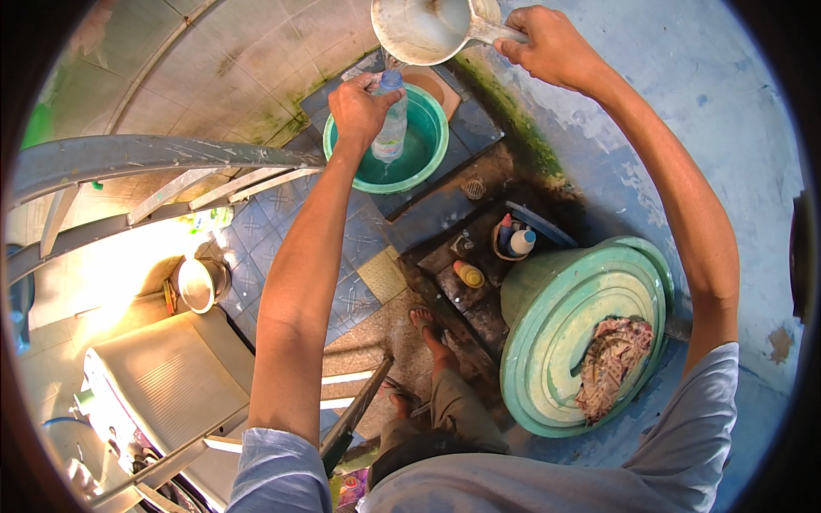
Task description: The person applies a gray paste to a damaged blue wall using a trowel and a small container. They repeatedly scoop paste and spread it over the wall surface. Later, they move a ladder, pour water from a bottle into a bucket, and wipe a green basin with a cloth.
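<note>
Clear plastic: grips 1 bottle (390,132) in left hand (357,109), over or in green basin (435,137) | clasps pale dipper (423,30) by handle with right hand (552,51), above bottle | seems mid-pour at bottle's neck | probably calls for holding both steady

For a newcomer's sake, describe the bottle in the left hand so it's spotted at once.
Up and left of the big bin in view sits a green basin. There, the left hand holds the bottle. Unlike the yellow bottle beside the bin, it is clear and blue-topped.
</note>
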